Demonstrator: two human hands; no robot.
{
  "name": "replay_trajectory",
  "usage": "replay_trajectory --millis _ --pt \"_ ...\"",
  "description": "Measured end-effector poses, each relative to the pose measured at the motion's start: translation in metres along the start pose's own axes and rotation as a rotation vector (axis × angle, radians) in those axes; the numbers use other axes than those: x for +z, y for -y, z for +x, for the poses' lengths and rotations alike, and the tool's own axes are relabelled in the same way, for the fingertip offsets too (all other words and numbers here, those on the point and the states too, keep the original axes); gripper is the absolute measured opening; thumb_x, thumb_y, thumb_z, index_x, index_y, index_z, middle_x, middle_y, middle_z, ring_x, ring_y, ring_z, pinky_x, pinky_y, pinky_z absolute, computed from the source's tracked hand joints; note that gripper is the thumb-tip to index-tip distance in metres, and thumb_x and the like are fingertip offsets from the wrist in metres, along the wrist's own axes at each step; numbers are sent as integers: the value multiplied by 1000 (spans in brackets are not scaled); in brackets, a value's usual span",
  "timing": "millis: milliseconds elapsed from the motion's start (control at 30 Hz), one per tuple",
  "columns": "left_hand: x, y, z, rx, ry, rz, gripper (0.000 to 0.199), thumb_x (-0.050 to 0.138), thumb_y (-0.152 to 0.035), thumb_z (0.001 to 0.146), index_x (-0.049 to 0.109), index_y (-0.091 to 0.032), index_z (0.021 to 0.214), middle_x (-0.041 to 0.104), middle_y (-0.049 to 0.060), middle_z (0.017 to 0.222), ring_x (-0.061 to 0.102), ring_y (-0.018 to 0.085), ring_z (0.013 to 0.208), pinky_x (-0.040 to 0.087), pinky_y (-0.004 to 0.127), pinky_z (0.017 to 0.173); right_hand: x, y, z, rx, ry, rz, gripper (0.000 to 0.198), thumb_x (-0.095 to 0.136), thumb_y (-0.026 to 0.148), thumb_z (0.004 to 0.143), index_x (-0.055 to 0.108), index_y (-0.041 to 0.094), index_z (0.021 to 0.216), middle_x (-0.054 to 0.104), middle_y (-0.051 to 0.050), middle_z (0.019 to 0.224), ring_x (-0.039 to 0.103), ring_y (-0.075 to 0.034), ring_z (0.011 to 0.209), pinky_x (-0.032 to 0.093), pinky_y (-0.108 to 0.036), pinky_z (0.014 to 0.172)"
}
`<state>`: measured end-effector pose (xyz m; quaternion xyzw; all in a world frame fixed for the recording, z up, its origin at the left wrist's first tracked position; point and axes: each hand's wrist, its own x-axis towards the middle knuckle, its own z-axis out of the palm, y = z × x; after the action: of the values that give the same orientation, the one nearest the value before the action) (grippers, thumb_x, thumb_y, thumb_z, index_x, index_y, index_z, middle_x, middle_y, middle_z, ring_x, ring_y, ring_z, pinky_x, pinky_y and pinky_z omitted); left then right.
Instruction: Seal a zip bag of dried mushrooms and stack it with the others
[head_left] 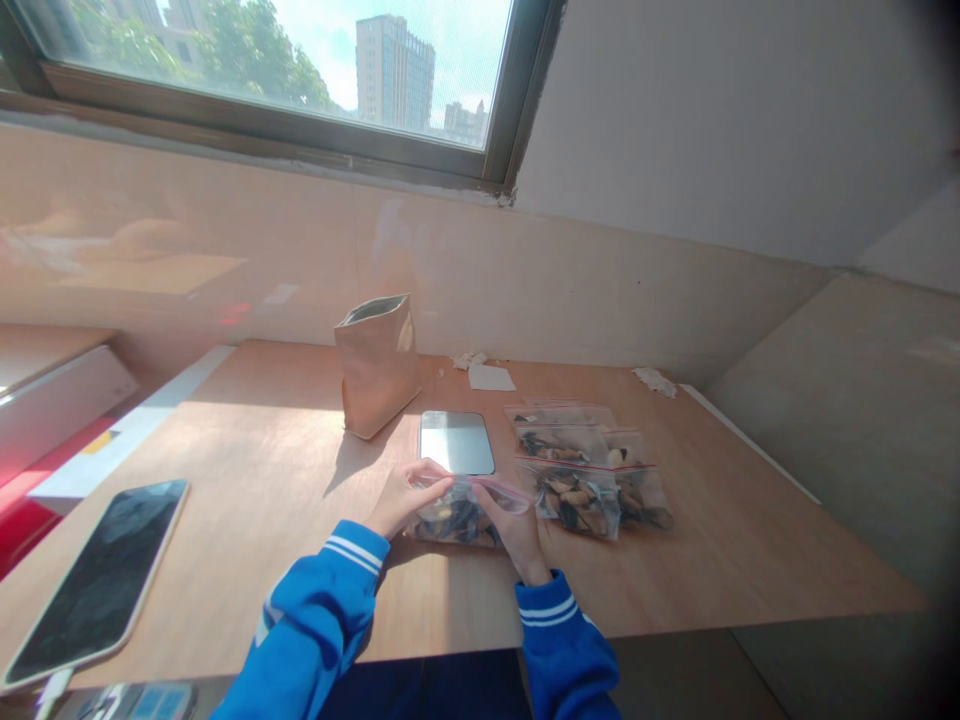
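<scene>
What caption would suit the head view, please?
Both hands, left and right, hold a filled bag beside the scale.

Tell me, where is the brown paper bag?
In the head view, the brown paper bag stands upright on the table, left of centre, just behind and left of the small scale.
</scene>
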<state>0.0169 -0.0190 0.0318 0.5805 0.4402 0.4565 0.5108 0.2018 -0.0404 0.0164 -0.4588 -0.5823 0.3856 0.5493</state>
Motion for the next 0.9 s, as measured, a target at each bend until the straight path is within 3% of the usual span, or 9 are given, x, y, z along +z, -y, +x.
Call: replay_trajectory --millis 333,567,900 --pt "1 6 1 14 -14 23 28 73 -42 74 70 -14 74 72 7 76 66 17 73 53 28 69 2 0 0 -45 -49 -42 16 69 34 82 75 19 80 72 -4 78 68 -19 75 56 -28 71" --pt "1 8 1 16 61 49 28 73 -42 75 71 -14 78 72 6 78 66 18 76 52 29 72 4 -6 -1 -102 41 -159 17 68 35 84 76 20 83 73 -3 79 66 -18 74 52 -28 70" --pt "2 9 0 6 24 64 28 72 -43 74 69 -15 76 71 6 77 66 18 76 51 29 72 7 -1 -2 -115 -9 -206 18 67 34 85 75 20 79 67 -1 70 59 -14 64 46 -25 62"
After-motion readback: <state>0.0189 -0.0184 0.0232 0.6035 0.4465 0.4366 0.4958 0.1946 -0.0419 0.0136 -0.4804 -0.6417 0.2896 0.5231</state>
